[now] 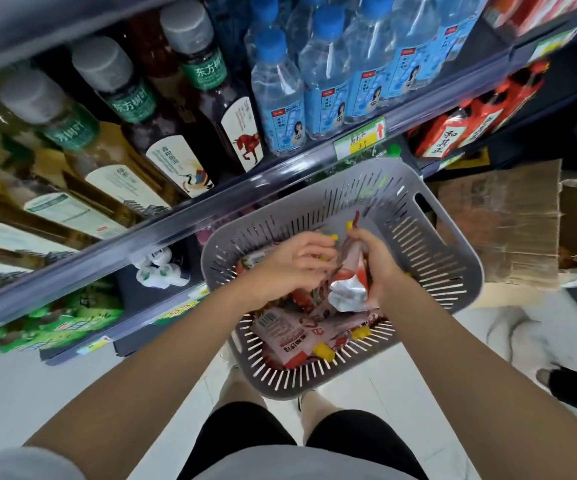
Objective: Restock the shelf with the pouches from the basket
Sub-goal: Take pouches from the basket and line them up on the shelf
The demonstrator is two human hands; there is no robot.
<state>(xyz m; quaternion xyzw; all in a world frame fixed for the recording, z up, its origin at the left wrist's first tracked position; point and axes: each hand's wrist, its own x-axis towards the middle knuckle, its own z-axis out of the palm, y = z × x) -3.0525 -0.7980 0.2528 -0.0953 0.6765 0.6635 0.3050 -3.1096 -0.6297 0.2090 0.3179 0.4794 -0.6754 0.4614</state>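
Observation:
A grey slotted basket (429, 237) stands on the floor before the shelf (211, 209). Inside lie several pink and red spout pouches (290, 336) with yellow caps. My right hand (375, 261) grips one pouch (347, 271) upright, its silver bottom toward me and its yellow cap at the top. My left hand (294, 263) reaches into the basket beside it, fingers curled over the pouches near a yellow cap; whether it holds one is unclear.
Tea bottles (176, 109) and water bottles (280, 95) fill the upper shelf. Green bottles (55, 323) and white-capped bottles (157, 271) sit on the lower shelf. Red packs (470, 123) lie at right, above flattened cardboard (509, 223).

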